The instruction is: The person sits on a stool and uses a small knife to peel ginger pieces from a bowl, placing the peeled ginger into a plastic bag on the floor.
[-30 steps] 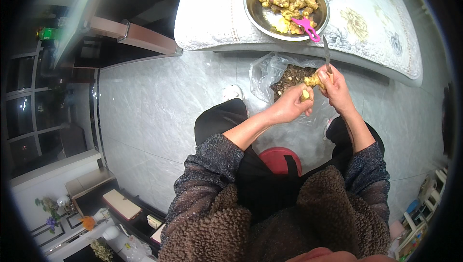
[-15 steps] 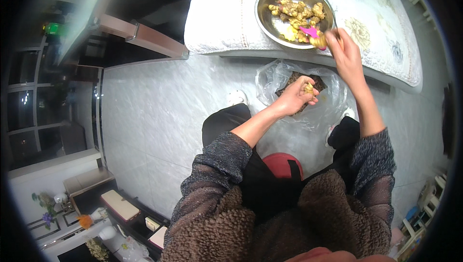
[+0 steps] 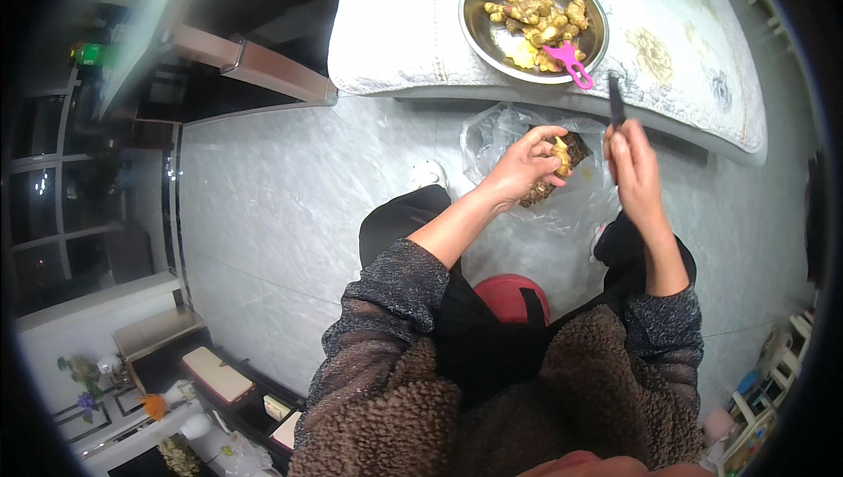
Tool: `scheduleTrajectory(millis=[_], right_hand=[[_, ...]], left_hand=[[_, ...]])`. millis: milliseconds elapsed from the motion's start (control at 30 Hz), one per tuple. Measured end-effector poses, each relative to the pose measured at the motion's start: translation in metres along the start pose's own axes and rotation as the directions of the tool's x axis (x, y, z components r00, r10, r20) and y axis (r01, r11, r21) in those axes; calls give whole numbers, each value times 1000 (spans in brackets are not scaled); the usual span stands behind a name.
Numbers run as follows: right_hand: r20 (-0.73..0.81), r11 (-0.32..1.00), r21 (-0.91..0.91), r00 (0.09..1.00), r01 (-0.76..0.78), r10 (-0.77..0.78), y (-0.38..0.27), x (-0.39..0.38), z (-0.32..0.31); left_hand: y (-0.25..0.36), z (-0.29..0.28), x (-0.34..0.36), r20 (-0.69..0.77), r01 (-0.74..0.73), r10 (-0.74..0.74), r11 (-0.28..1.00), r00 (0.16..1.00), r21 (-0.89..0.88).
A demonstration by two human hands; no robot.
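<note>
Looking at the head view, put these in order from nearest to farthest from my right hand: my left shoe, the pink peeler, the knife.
From your right hand:
1. Knife: in that hand.
2. Pink peeler: ahead and to its left, at the bowl's near rim.
3. Left shoe: farther left, on the floor.

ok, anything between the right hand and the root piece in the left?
Nothing visible. The right hand, gripping the knife with its blade pointing away from the person, is apart from the root piece in the left hand. The clear plastic bag lies below, not between the hands.
</note>
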State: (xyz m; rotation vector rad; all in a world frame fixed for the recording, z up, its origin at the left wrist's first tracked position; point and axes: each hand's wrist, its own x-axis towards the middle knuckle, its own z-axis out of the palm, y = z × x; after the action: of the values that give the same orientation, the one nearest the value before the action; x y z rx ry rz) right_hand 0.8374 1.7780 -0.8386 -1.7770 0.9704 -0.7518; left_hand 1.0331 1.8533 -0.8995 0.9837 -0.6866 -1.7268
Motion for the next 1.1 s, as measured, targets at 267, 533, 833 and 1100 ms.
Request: scheduleTrajectory(millis=[267,533,833,1100], right_hand=[[193,989,-142,981,45,-17,37,-9,4],[229,987,-154,973,49,-12,42,-6,2],[240,982,-184,971,46,0,39,-5,7],[246,964,-246,968,103,-40,35,-9,15]], left_hand=[[1,3,0,99,15,-11,999,995,-32],[4,6,9,107,68,-63,996,992,-49],[2,10,7,146,102,-95,994,985,-38],[0,8,3,181,120,-101,988,978,-96]])
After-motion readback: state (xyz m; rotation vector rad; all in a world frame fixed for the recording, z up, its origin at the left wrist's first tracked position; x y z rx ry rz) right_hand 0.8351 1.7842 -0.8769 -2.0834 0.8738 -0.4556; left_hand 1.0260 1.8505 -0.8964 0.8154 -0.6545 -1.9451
